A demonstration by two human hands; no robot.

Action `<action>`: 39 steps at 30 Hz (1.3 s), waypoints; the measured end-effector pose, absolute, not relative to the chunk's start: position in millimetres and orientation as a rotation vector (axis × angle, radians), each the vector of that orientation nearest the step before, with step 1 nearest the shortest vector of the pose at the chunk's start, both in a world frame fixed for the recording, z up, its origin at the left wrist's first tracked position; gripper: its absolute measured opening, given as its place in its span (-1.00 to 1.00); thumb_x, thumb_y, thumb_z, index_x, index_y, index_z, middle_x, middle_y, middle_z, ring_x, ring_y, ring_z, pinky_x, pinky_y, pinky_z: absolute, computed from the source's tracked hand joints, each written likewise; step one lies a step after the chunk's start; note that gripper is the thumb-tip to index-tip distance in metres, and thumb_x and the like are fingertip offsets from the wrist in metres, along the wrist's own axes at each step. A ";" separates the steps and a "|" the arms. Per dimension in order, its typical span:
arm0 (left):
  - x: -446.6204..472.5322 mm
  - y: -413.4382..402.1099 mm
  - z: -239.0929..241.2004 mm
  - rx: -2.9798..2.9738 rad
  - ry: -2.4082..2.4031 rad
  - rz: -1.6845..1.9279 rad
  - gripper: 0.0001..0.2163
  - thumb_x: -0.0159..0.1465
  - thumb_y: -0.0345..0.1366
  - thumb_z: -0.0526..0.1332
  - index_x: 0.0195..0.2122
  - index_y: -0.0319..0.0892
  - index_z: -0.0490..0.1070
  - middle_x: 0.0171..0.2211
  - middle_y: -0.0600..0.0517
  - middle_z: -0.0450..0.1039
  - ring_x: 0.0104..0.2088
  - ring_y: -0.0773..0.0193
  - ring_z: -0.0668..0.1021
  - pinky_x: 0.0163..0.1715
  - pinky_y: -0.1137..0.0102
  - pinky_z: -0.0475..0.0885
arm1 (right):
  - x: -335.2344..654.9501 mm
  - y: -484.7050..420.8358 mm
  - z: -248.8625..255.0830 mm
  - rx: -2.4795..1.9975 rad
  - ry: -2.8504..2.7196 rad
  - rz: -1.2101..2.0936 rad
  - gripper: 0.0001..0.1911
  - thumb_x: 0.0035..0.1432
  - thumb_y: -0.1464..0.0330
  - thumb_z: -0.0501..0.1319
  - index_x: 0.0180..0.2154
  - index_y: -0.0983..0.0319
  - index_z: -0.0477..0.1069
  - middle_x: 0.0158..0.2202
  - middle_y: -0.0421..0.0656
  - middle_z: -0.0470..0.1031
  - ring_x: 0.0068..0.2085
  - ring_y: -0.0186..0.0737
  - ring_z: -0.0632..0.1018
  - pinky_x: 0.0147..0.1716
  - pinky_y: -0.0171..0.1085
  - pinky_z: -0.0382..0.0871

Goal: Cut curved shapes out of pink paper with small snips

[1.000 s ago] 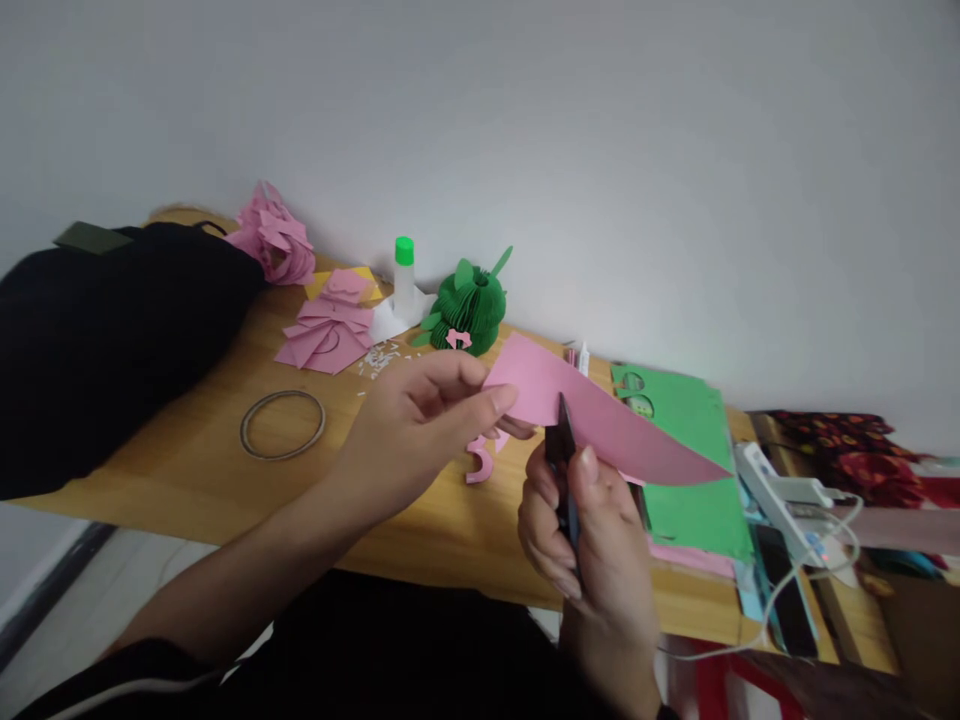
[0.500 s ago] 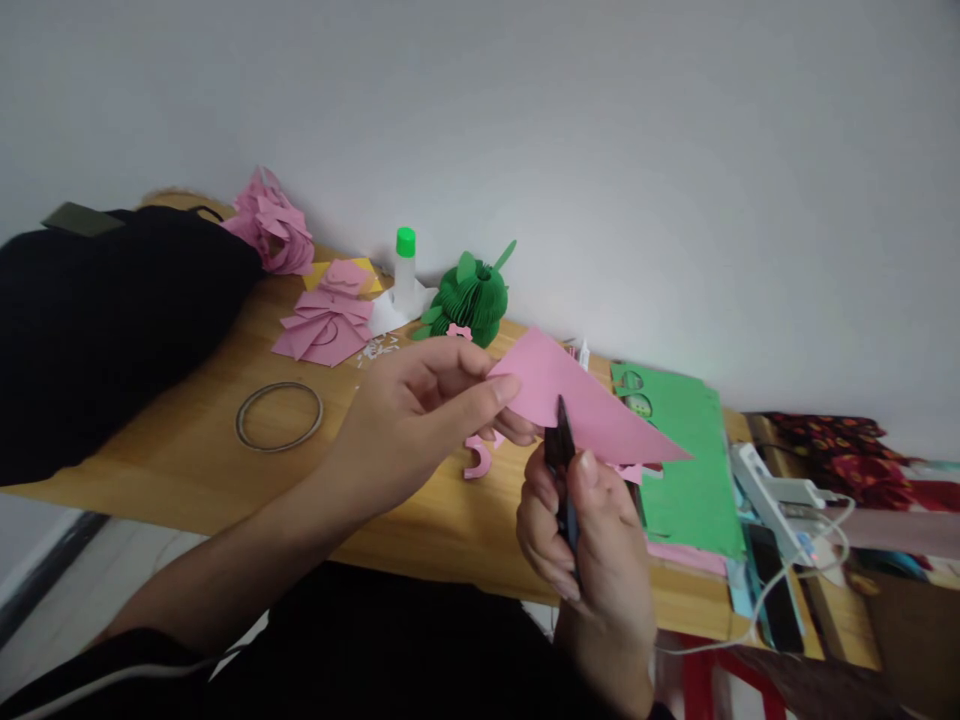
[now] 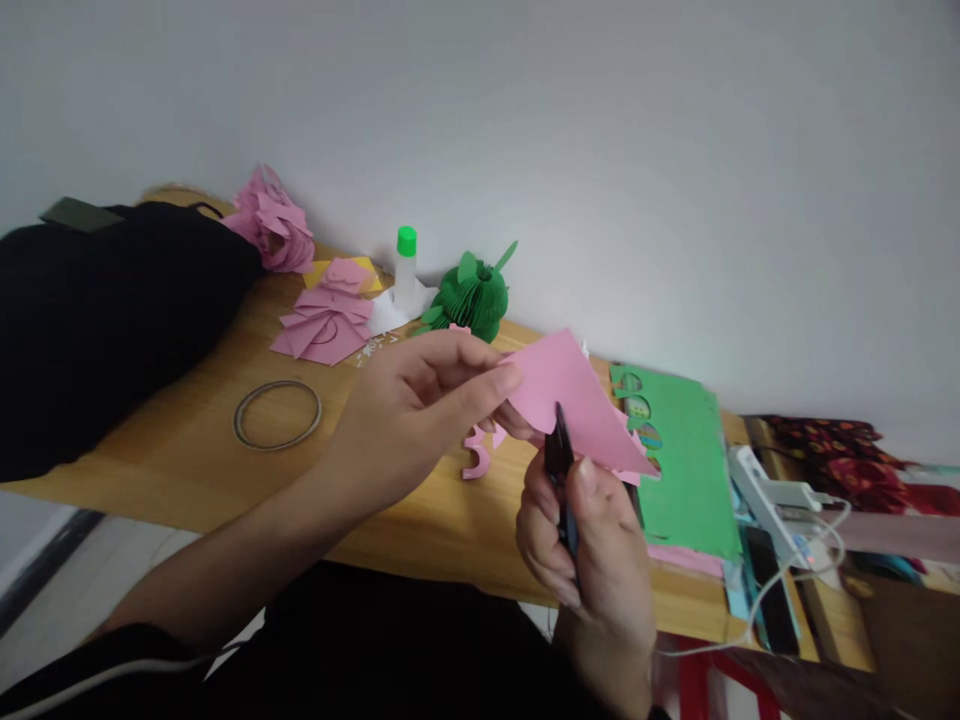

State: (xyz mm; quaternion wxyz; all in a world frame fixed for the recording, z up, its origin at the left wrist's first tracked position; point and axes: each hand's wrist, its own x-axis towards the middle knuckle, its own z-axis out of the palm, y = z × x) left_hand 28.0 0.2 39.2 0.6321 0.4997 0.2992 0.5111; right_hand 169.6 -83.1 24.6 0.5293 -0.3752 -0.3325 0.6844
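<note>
The person's left hand pinched pink paper by one edge, the right hand grasped dark scissors just beside that pinch, paper above the scissors grip, green sheet right of it.

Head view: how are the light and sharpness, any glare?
Head view: dim, soft light, no harsh glare on the pink sheet; same head view: the black cloth loses nearly all detail to darkness, and the white scraps look soft and smeared.

Looks like home craft spot: scissors & pink ppr over wooden tbl w/ glue stick.
</note>
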 end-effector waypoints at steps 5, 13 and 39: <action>29.2 0.3 41.2 1.072 0.594 1.172 -0.88 0.19 -0.30 0.33 -0.46 -0.21 0.50 -0.57 0.12 0.55 -0.55 0.41 0.57 -0.56 0.59 0.45 | 170.1 -83.0 20.9 -0.862 -0.793 1.639 -0.60 0.30 0.08 0.13 -0.46 0.21 0.28 -0.76 -0.45 0.03 -0.80 -0.58 -0.07 -0.84 -0.57 -0.13; 28.9 -2.9 38.8 1.172 0.723 1.039 -0.86 0.17 -0.34 0.30 -0.52 -0.23 0.52 -0.56 0.05 0.58 -0.59 0.37 0.55 -0.62 0.53 0.43 | 169.5 -83.1 17.5 -0.811 -0.764 1.643 -0.61 0.32 0.08 0.10 -0.44 0.21 0.31 -0.76 -0.45 0.03 -0.80 -0.57 -0.07 -0.84 -0.59 -0.12; 26.6 -0.4 43.5 1.244 0.741 1.009 -0.85 0.15 -0.43 0.26 -0.55 -0.21 0.54 -0.57 0.09 0.57 -0.54 0.39 0.57 -0.55 0.59 0.47 | 169.6 -83.2 19.8 -0.870 -0.787 1.643 -0.59 0.28 0.05 0.14 -0.47 0.21 0.27 -0.77 -0.46 0.04 -0.80 -0.57 -0.06 -0.85 -0.58 -0.12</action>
